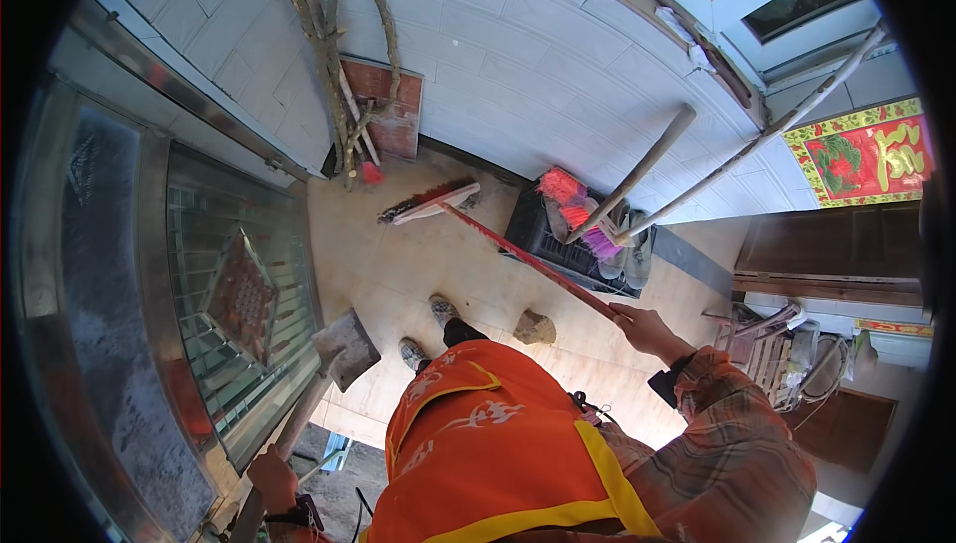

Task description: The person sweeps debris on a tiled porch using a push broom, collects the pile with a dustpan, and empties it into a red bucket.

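Observation:
My right hand [650, 330] grips the end of a long red broom handle [523, 255]. The handle runs away to a push-broom head [429, 203] with dark bristles, which rests on the tiled floor near the wall corner. Low on the left, my left hand [272, 479] is closed around the thick wooden shaft [302, 412] of a shovel. Its grey, worn metal blade [347, 349] is beside the glass door, near my shoes [429, 330]. An orange apron [485, 438] with yellow trim covers my front.
Against the white wall, a black plastic crate [549, 244] has shoes and a pink-purple broom [594, 222] on it. Two wooden poles [635, 170] slant upward there. Branches [328, 58] and a red board [385, 106] lean in the corner. A stone [535, 326] lies on the floor.

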### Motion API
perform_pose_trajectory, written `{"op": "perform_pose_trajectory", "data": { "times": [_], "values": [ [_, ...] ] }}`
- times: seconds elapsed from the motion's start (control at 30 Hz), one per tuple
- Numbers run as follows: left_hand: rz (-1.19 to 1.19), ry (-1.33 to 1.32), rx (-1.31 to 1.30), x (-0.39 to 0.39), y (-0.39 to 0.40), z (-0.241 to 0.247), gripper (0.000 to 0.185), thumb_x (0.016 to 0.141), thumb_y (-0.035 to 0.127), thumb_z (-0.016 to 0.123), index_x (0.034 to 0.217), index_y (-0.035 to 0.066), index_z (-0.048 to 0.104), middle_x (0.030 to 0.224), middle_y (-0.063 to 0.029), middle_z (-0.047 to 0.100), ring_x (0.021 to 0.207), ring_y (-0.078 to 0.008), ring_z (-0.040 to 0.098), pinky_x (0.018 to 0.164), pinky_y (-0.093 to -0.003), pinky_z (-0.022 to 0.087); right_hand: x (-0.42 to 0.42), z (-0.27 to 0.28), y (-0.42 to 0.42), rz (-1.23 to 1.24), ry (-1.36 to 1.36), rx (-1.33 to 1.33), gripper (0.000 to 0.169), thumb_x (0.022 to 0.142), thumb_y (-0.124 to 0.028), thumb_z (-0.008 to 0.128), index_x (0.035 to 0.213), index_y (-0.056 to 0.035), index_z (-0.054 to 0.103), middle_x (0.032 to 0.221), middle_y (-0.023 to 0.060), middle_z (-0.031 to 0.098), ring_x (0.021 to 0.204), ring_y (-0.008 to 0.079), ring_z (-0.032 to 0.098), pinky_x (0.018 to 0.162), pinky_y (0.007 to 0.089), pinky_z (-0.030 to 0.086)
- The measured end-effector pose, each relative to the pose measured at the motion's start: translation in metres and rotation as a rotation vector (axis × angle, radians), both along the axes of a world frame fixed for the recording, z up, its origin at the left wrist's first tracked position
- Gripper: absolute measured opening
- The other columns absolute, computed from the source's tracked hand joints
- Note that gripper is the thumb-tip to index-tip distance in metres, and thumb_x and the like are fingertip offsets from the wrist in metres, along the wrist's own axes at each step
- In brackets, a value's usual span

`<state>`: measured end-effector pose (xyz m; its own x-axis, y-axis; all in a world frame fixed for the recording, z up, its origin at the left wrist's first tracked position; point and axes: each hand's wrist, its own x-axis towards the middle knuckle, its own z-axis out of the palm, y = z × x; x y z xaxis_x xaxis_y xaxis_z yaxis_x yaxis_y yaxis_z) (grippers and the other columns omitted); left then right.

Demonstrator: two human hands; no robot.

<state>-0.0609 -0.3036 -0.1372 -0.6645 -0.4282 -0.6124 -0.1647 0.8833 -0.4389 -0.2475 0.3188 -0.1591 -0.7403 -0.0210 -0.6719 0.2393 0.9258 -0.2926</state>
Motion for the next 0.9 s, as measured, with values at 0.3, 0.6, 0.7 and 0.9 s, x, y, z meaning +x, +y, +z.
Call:
{"op": "perform_pose_trajectory", "data": {
  "times": [0.3,0.6,0.7,0.9],
  "values": [
    [-0.004,-0.031,0.058,0.001,-0.018,0.0,0.024,0.064,0.009,0.061,0.087,0.009,0.054,0.076,-0.0116,0.06,0.075,-0.0302,0.06,0.063,-0.0379,0.049,0.073,-0.035,-0.08,-0.428,-0.215,-0.091,0.039,0.086,-0.033,0.044,0.121,-0.0149,0.047,0.077,0.0181,0.062,0.057,0.0282,0.06,0.053,0.0365,0.049],
    [-0.24,0.213,0.177,0.019,-0.027,-0.01,0.015,0.062,0.003,0.055,0.076,0.004,0.053,0.066,-0.0137,0.057,0.063,-0.0312,0.057,0.054,-0.0409,0.042,0.103,-0.097,-0.098,-0.572,0.127,-0.108,0.037,0.087,-0.033,0.044,0.121,-0.0185,0.048,0.055,0.0042,0.049,0.037,0.0125,0.045,0.035,0.0274,0.039],
    [-0.221,0.112,0.201,0.004,-0.019,0.002,0.011,0.062,0.003,0.053,0.073,0.004,0.053,0.064,-0.0142,0.056,0.062,-0.031,0.056,0.054,-0.0426,0.04,0.11,-0.084,-0.158,-0.797,-0.188,-0.253,0.044,0.088,-0.032,0.041,0.129,-0.0177,0.036,0.053,0.0022,0.041,0.038,0.012,0.04,0.034,0.0269,0.036],
    [-0.23,0.195,0.131,0.025,-0.042,-0.01,0.009,0.066,0.008,0.054,0.075,0.006,0.054,0.067,-0.0132,0.058,0.07,-0.0294,0.058,0.055,-0.0392,0.044,0.135,-0.009,-0.145,-0.829,-0.297,-0.281,0.041,0.088,-0.032,0.041,0.127,-0.0198,0.041,0.055,0.0018,0.043,0.039,0.008,0.039,0.033,0.0224,0.034]
  ]
}}
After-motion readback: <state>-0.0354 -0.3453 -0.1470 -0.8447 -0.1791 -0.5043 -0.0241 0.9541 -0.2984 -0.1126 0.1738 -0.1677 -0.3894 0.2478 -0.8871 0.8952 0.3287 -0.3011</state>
